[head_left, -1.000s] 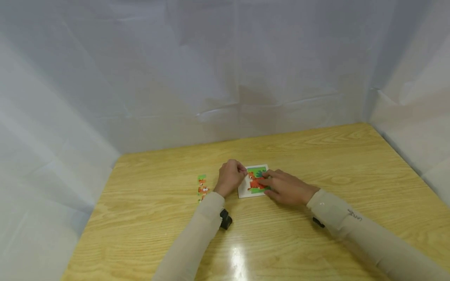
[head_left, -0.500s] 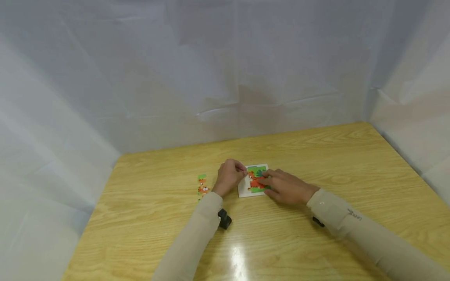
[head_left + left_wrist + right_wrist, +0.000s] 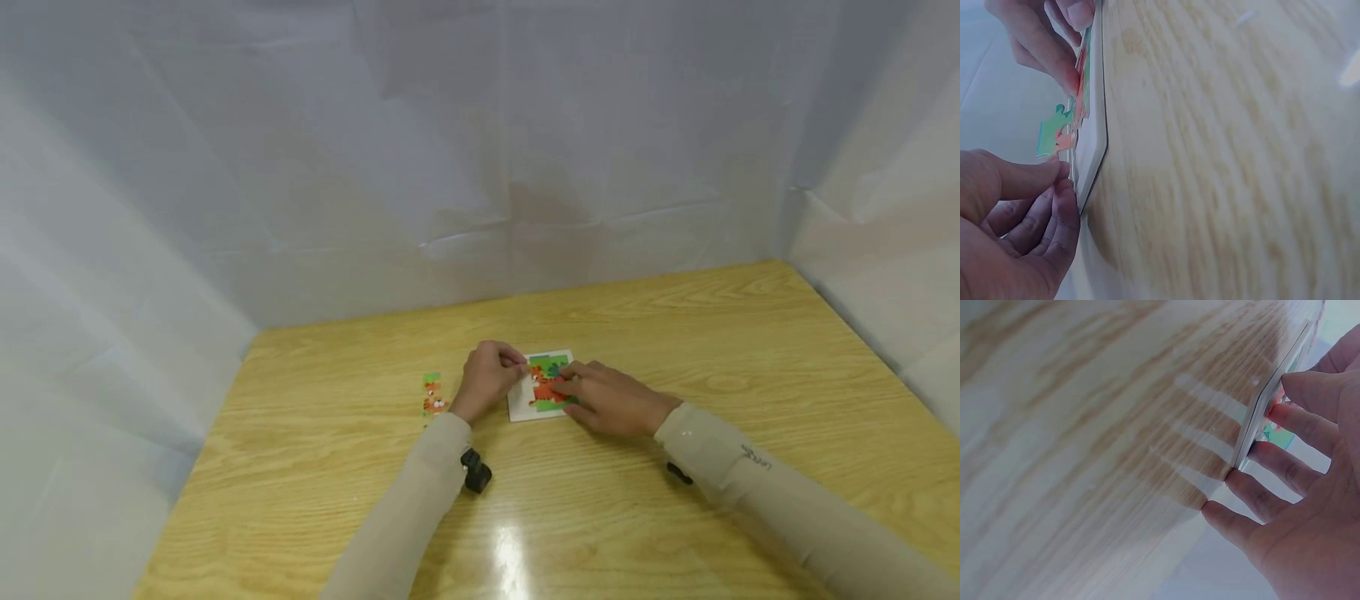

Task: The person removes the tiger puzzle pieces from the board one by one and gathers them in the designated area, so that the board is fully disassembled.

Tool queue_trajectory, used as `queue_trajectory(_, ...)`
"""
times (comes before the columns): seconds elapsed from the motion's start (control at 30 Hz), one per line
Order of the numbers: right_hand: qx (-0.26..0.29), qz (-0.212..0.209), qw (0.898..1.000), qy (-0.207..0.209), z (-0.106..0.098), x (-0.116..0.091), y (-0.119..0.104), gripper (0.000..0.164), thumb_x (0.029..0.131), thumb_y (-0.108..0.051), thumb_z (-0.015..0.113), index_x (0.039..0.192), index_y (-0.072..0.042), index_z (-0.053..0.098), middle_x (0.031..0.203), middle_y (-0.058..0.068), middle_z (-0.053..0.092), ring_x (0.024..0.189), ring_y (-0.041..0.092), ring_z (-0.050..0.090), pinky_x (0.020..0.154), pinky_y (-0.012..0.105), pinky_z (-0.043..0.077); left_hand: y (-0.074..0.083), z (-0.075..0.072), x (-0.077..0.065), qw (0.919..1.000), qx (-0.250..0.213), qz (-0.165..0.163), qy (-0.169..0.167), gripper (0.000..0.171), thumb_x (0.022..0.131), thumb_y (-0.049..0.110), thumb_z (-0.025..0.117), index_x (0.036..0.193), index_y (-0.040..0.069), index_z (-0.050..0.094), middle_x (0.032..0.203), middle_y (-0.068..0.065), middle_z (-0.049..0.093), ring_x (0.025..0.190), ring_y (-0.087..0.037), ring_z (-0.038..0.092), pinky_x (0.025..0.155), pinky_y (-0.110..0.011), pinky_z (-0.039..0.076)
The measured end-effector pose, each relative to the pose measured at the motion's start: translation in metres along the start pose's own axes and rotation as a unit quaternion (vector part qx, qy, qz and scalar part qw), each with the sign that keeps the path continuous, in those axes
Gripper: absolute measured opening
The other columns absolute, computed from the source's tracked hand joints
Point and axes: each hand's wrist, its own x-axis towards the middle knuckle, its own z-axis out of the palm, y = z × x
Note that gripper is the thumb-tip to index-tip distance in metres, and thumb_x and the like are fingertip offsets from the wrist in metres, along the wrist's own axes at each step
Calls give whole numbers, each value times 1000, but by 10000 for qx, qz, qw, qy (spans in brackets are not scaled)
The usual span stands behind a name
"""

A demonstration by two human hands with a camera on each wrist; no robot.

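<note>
A green-and-orange jigsaw piece [image 3: 1051, 135] is pinched by the left hand [image 3: 487, 380], the flat white-rimmed board's [image 3: 519, 405] right edge touched by the spread right hand [image 3: 611, 402].

A hand can pass over the counter [image 3: 765, 358] at the frame's right; mid-frame, the left hand [image 3: 489, 382] and right hand [image 3: 611, 400] crowd the puzzle board [image 3: 519, 408]

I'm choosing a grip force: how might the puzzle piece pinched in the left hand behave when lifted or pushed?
The puzzle piece is probably fairly stiff, since it juts from the left hand without visibly sagging. It looks thin, so it is likely light. Being flat, it seems more apt to slide than roll.
</note>
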Motion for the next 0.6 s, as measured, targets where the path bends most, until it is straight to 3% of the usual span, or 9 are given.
queue_trajectory(0.6,10,44,10000,-32,-1,0,-1,45,103,-20,62,142,1,56,139,20,54,121,34,54,101,50,46,-5,-3,-2,9997,-130,114,161,3,91,9,75,91,7,78,85,-3,72,75,-15,65,70,-33,54)
